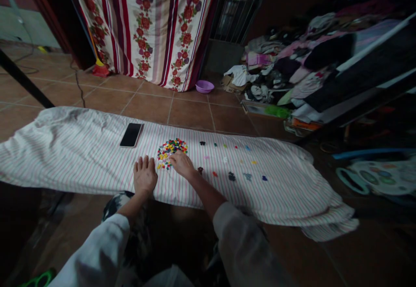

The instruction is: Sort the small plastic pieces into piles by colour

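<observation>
A heap of small multicoloured pieces (169, 148) lies on the striped cloth (87, 148). My right hand (182, 164) reaches into its near right side, fingers bent together at the pieces; what is between the fingertips is too small to make out. Flat on the cloth, just left of the heap, rests my left hand (144, 176) with its fingers stretched out. To the right, small groups sorted by colour stand apart in rows, among them a black group (202, 143), an orange group (215, 174), a dark grey group (232, 176) and a blue group (264, 178).
A phone (131, 135) lies on the cloth behind my left hand. Beyond, on the tiled floor, are a purple basin (204, 87), a red broom (100, 69) and a floral curtain (156, 27). A large pile of clothes (292, 62) fills the right side.
</observation>
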Motion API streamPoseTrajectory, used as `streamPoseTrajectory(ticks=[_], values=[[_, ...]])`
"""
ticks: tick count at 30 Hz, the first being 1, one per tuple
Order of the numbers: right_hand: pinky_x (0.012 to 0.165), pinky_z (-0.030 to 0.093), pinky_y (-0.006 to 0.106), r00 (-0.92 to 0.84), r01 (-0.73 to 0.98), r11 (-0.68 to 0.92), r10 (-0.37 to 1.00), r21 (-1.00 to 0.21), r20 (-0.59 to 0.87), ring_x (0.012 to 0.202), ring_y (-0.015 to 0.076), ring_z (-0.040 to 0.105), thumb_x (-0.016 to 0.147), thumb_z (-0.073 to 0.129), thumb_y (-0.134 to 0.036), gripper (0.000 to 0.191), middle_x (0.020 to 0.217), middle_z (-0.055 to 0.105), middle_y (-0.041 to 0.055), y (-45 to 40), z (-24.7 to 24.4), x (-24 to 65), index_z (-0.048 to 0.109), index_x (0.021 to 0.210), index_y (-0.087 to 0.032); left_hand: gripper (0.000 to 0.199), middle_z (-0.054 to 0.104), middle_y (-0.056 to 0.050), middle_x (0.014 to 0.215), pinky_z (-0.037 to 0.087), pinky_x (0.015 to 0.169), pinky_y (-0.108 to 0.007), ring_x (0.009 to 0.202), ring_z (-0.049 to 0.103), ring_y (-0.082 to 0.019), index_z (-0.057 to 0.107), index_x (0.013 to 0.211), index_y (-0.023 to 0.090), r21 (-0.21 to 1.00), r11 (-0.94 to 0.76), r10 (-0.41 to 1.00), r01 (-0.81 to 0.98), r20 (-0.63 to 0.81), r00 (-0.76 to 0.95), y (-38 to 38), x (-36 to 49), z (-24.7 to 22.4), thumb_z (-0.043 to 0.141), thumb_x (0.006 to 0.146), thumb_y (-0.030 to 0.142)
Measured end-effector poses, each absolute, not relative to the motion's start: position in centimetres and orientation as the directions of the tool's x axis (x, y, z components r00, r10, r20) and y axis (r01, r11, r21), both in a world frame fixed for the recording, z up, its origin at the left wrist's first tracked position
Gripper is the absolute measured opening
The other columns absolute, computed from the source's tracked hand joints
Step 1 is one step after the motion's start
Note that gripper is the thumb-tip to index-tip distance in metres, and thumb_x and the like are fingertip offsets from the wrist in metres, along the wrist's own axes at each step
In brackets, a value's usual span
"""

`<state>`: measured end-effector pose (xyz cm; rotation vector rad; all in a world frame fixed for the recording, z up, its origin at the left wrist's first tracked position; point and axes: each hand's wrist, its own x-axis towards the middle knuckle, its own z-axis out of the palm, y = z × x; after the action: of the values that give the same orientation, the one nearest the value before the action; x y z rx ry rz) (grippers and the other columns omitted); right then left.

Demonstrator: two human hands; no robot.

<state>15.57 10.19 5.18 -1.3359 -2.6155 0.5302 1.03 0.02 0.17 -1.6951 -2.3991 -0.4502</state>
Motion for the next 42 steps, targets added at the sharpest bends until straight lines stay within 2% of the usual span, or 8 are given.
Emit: streamPoseTrajectory(ticks=[6,14,20,27,33,37,40,42], values=[[0.078,0.044,0.025,-0.527,0.833,0.476,0.837,-0.281,-0.145,0.095,0.0175,0.062,0.094,0.045,-0.028,0.029,0.108,0.066,0.0081,10.4,6.0,13.4,0.073,0.101,-0.022,0.042,0.054,-0.016,0.138,0.030,0.111,-0.050,0.134,0.041,-0.035,0.059,0.126,0.013,0.159,0.312,0.875,0.937,0.337,-0.349,0.1,1.2,0.2,0.036,0.092,0.023],[0.079,0.046,0.029,-0.502,0.851,0.442,0.844,-0.285,-0.189,0.098,0.0221,0.065,0.090,0.053,-0.027,0.025,0.109,0.068,0.0136,11.0,5.9,12.0,0.074,0.100,-0.017,0.042,0.054,-0.016,0.138,0.031,0.110,-0.050,0.135,0.041,-0.034,0.059,0.126,0.013,0.150,0.320,0.873,0.935,0.336,-0.353,0.1,1.3,0.2,0.037,0.091,0.022],[0.078,0.046,0.030,-0.500,0.848,0.446,0.853,-0.284,-0.153,0.097,0.0237,0.065,0.088,0.055,-0.021,0.022,0.107,0.069,0.0162,10.9,6.0,11.6,0.073,0.099,-0.015,0.043,0.053,-0.015,0.139,0.030,0.111,-0.050,0.136,0.040,-0.034,0.057,0.128,0.014,0.141,0.312,0.885,0.940,0.317,-0.341,0.1,1.2,0.4,0.037,0.090,0.023],[0.077,0.042,0.025,-0.464,0.822,0.402,0.883,-0.402,-0.065,0.091,0.0173,0.063,0.090,0.050,-0.023,0.022,0.097,0.071,0.0082,10.7,5.9,13.3,0.072,0.093,-0.019,0.043,0.052,-0.017,0.140,0.028,0.111,-0.051,0.138,0.037,-0.034,0.057,0.127,0.014,0.171,0.309,0.888,0.935,0.301,-0.349,0.1,1.3,0.4,0.035,0.091,0.023],[0.072,0.039,0.023,-0.460,0.812,0.384,0.884,-0.440,-0.077,0.082,0.0151,0.060,0.090,0.049,-0.025,0.023,0.092,0.070,0.0057,11.0,5.5,14.6,0.071,0.088,-0.019,0.043,0.052,-0.016,0.140,0.029,0.111,-0.051,0.137,0.038,-0.035,0.057,0.127,0.013,0.187,0.321,0.885,0.929,0.290,-0.364,0.1,1.4,0.7,0.036,0.091,0.024],[0.073,0.040,0.023,-0.460,0.796,0.393,0.887,-0.460,-0.039,0.086,0.0154,0.060,0.091,0.050,-0.028,0.022,0.095,0.069,0.0054,11.2,4.8,15.0,0.070,0.089,-0.020,0.044,0.052,-0.017,0.140,0.028,0.111,-0.051,0.137,0.037,-0.034,0.056,0.127,0.013,0.194,0.316,0.888,0.928,0.284,-0.362,0.0,1.3,0.8,0.037,0.090,0.024],[0.077,0.041,0.023,-0.457,0.740,0.387,0.889,-0.550,0.011,0.089,0.0153,0.060,0.089,0.053,-0.028,0.017,0.096,0.069,0.0044,11.3,4.6,15.1,0.069,0.088,-0.021,0.043,0.052,-0.015,0.140,0.028,0.111,-0.050,0.137,0.038,-0.034,0.056,0.128,0.015,0.181,0.322,0.881,0.929,0.301,-0.364,0.0,1.3,0.5,0.035,0.091,0.025],[0.077,0.043,0.023,-0.446,0.653,0.353,0.894,-0.671,0.036,0.087,0.0148,0.061,0.087,0.056,-0.026,0.013,0.092,0.069,0.0029,11.3,4.4,15.0,0.068,0.084,-0.021,0.043,0.053,-0.015,0.139,0.028,0.111,-0.050,0.137,0.038,-0.033,0.056,0.128,0.015,0.176,0.324,0.878,0.930,0.310,-0.364,0.0,1.3,0.4,0.035,0.092,0.025]])
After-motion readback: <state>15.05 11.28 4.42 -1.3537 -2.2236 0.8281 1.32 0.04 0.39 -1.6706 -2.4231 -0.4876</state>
